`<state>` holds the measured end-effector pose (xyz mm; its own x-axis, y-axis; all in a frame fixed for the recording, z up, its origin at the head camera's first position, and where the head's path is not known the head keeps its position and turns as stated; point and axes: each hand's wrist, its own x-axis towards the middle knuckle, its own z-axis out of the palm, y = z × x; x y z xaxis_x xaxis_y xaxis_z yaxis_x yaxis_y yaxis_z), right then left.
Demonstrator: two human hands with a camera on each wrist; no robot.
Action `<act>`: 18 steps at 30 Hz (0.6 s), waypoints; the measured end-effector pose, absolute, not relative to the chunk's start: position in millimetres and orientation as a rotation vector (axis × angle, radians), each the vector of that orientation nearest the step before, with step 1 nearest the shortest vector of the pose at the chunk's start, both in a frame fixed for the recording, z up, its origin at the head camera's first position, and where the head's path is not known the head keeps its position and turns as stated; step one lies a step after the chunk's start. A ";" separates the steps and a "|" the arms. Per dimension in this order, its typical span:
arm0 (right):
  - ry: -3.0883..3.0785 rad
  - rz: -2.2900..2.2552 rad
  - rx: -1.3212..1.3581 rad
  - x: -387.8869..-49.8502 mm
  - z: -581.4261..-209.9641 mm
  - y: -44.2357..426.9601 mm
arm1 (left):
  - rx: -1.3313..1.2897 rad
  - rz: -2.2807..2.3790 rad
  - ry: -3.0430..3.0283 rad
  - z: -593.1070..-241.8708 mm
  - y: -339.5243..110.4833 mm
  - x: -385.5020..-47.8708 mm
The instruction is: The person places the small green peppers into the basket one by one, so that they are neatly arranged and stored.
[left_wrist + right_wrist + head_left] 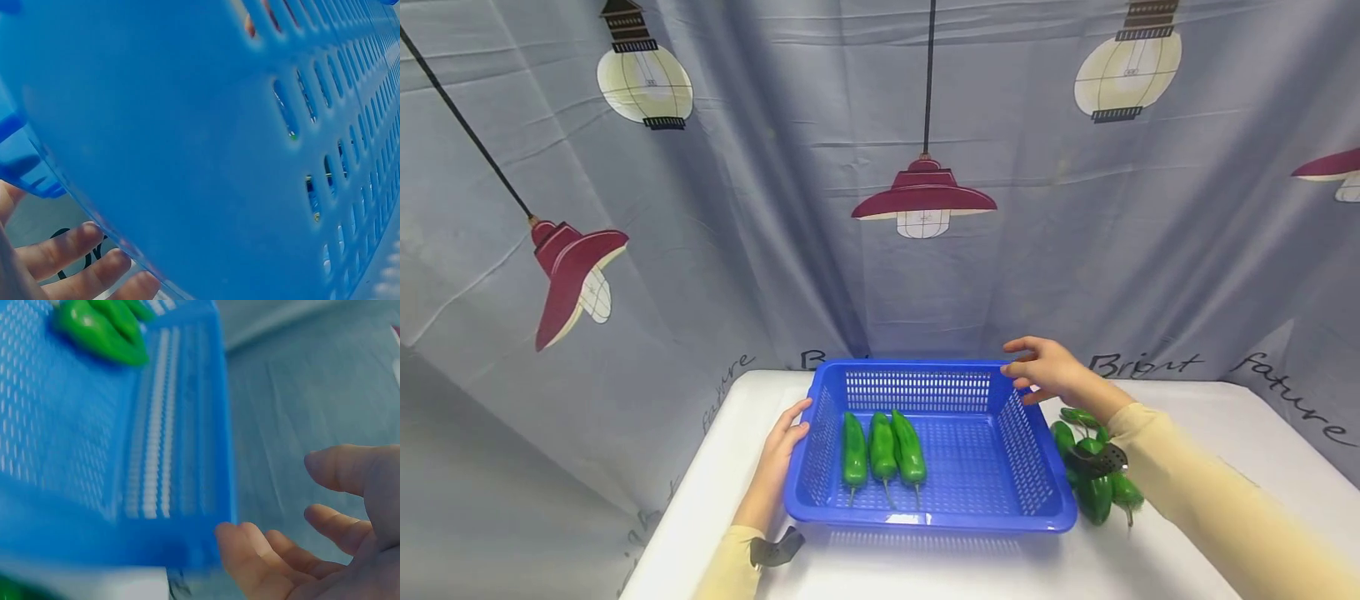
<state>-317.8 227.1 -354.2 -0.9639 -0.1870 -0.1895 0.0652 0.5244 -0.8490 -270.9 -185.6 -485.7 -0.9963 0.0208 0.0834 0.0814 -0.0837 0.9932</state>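
Note:
A blue plastic basket (925,518) with slotted walls sits on the white table. Inside, on its left half, three green peppers (882,450) lie side by side, stems toward me. My left hand (784,437) rests against the basket's left side; in the left wrist view its fingertips (115,262) touch the edge of the blue wall. At the far right corner of the rim is my right hand (1047,367), fingers spread and loosely bent, with nothing held. The right wrist view shows its fingertips beside the corner; whether they touch is hard to tell.
Several more green peppers (1096,498) lie in a pile right of the basket, partly under my right forearm. The white table (1210,417) extends to both sides. Behind it hangs a grey curtain (820,250) printed with lamps and lettering.

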 end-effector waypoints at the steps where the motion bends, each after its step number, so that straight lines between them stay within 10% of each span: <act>1: 2.525 -1.412 -0.096 -316.7 -351.0 238.1 | -0.118 -2.277 -2.099 -485.5 -186.1 -271.1; 18: 2.560 -1.401 0.197 -269.7 -405.6 395.3 | -0.125 -2.270 -2.115 -487.1 -187.6 -271.8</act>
